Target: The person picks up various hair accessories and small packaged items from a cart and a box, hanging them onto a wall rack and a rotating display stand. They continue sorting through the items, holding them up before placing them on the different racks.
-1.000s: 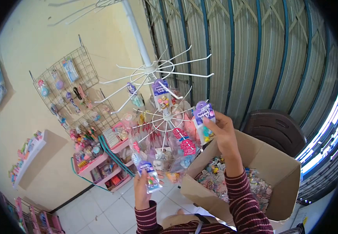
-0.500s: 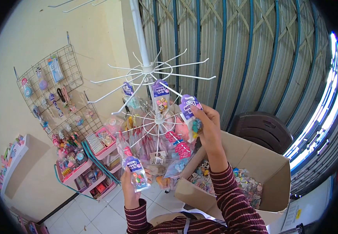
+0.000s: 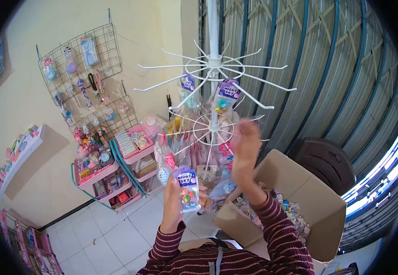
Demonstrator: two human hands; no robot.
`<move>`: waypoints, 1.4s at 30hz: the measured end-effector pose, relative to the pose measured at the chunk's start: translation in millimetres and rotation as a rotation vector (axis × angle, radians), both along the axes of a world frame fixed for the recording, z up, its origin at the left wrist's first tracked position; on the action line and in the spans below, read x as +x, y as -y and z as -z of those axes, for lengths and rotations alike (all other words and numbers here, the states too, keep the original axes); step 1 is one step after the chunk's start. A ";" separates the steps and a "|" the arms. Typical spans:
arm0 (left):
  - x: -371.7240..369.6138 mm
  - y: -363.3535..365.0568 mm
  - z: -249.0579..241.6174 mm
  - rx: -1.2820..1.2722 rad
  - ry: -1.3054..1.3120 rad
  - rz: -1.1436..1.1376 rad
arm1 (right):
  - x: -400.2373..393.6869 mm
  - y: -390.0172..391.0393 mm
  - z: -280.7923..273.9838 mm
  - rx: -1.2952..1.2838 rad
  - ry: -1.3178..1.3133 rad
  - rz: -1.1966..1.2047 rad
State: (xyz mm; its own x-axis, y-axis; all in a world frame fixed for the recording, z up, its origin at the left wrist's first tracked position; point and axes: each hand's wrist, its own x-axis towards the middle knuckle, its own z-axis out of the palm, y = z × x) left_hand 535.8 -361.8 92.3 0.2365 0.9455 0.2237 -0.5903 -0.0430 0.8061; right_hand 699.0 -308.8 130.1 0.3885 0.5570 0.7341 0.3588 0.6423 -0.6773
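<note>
Low before my body, my left hand (image 3: pixel 172 201) grips a purple-topped packet (image 3: pixel 189 195) marked "Night Sky", small colourful pieces showing through it. Below and to the right of my right hand (image 3: pixel 247 150) stands an open cardboard box (image 3: pixel 329 231) with many small items (image 3: pixel 297 217) inside. That hand is raised above the left, blurred; I cannot tell whether its fingers are closed or loose. Just left of it and higher, a second packet (image 3: pixel 227 93) hangs from the white rack (image 3: pixel 214 62). Farther off, left of both hands, is a pink trolley (image 3: pixel 99 177); a metal shutter (image 3: pixel 295 59) rises behind the rack.
</note>
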 end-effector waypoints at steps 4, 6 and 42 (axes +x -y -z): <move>11.2 3.5 -5.3 0.099 -0.122 -0.146 | -14.2 43.4 9.1 -0.193 0.368 -0.422; 17.2 3.7 -4.5 0.120 -0.111 -0.083 | -13.1 47.0 14.0 -0.238 0.323 -0.558; 88.6 55.6 7.8 0.256 -0.497 0.663 | 80.9 10.8 -17.9 0.025 -0.010 -0.018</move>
